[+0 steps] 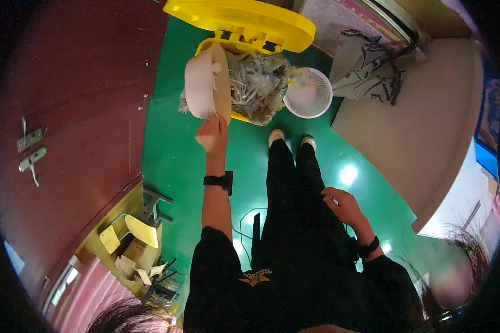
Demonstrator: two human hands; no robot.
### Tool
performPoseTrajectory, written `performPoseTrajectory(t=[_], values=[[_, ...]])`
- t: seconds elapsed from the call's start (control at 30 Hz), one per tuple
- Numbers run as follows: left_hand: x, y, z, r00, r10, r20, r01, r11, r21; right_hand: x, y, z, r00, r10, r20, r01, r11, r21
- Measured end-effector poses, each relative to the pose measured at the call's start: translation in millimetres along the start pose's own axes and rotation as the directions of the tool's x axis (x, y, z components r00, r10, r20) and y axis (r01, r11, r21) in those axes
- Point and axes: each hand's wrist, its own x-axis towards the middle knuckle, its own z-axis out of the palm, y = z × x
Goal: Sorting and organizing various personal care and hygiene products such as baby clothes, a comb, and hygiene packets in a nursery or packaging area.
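Note:
My left hand (213,133) is closed on the near rim of a pale pink round basin (198,89). Tipped on its side, the basin has its mouth facing right, over the yellow waste bin (240,117). A small pale scrap shows at its inner side. Crumpled clear plastic and other rubbish (261,83) fill the bin, whose yellow lid (244,21) stands raised at the far side. My right hand (345,206) hangs beside my thigh with loosely bent fingers apart, and nothing shows in it.
A white slotted basket (308,105) stands right of the bin on the green floor (172,139). Farther right are a plastic bag (361,72) and a curved pale counter (422,127). A dark red door (83,100) is at left. Another person (453,277) appears lower right.

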Motion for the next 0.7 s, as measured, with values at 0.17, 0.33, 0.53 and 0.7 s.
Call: performPoseTrajectory(t=[0.17, 0.33, 0.53, 0.7], values=[[-4.9, -17.3, -1.8, 0.985, 0.153, 0.078, -0.152, 0.988, -0.023, 23.3, -11.5, 26.2, 0.997, -0.063, -0.041, 0.062, 0.997, -0.043], [11.1, -12.6, -10.3, 0.976, 0.206, 0.068, -0.21, 0.976, 0.064, 44.3, -22.5, 29.6, 0.991, -0.128, -0.047, 0.122, 0.987, -0.109], [19.4, -25.1, -12.8, 0.955, 0.294, 0.048, -0.293, 0.956, -0.023, 54.3, -37.3, 30.2, 0.991, -0.112, -0.068, 0.102, 0.987, -0.126], [18.4, -26.5, -17.1, 0.966, 0.249, 0.067, -0.249, 0.968, -0.005, 55.3, -32.1, 35.7, 0.971, -0.195, -0.14, 0.177, 0.976, -0.128]])
